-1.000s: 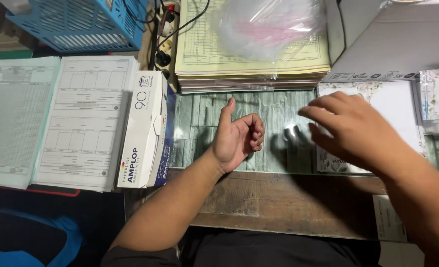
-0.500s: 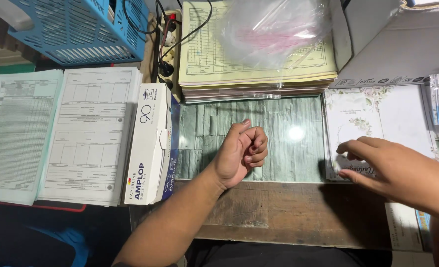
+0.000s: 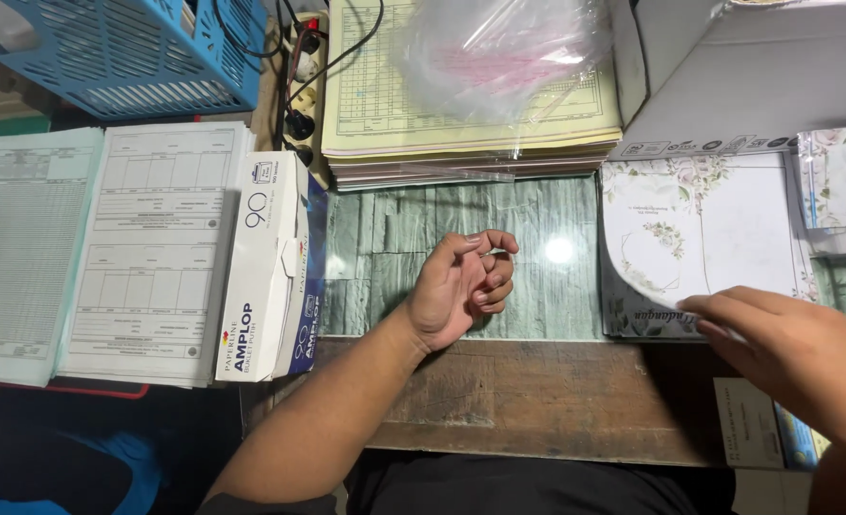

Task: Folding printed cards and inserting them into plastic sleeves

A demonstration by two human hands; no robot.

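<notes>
My left hand [image 3: 456, 286] rests on its side on the green plank-patterned desktop [image 3: 385, 238], fingers curled in against the thumb with nothing seen in it. My right hand [image 3: 785, 353] comes in from the lower right, and its fingertips pinch the bottom edge of the top white floral card [image 3: 719, 224]. That card belongs to a stack. Its lower left corner is bent upward in a curve, showing a darker printed sheet underneath.
A white box of envelopes [image 3: 270, 267] stands left of my left hand, beside stacked printed forms [image 3: 146, 248]. Behind are a yellow paper stack [image 3: 413, 114] under a clear plastic bag [image 3: 509, 48], a blue basket [image 3: 146, 52], a power strip [image 3: 299, 86], a white carton [image 3: 757, 86] and more floral cards [image 3: 838, 181].
My right hand slid from the desk's middle to the right and down onto the floral cards, and the top card's corner now curls up. My left hand closed from open fingers into a loose curl.
</notes>
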